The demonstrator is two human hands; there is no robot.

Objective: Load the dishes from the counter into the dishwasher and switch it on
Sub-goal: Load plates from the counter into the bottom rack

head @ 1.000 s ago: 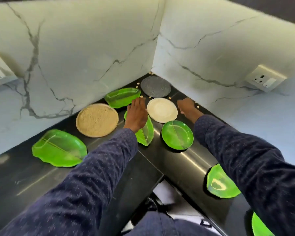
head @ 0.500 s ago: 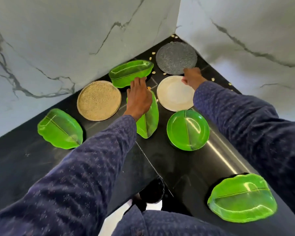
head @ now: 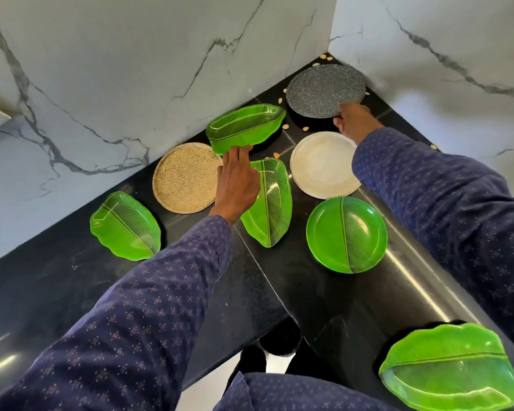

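Observation:
Several dishes lie on the black corner counter (head: 309,292). My right hand (head: 353,121) reaches to the back corner and pinches the near edge of a grey speckled plate (head: 321,87), which looks slightly raised at that side. My left hand (head: 238,179) stretches forward with straight fingers, and its fingertips touch the near rim of a long green leaf-shaped tray (head: 244,126). Under my left hand lies a green leaf plate (head: 272,203). A white round plate (head: 319,166) sits just below my right hand. No dishwasher is in view.
A beige speckled plate (head: 183,179), a round green plate (head: 346,234), a leaf plate at the left (head: 125,225) and another at the lower right (head: 450,370) also lie on the counter. Loose seeds (head: 279,100) are scattered near the corner. Marble walls (head: 131,69) close both far sides.
My right hand has moved from the white plate's far edge up to the grey plate and taken its rim. My left hand has slid forward onto the green tray's rim.

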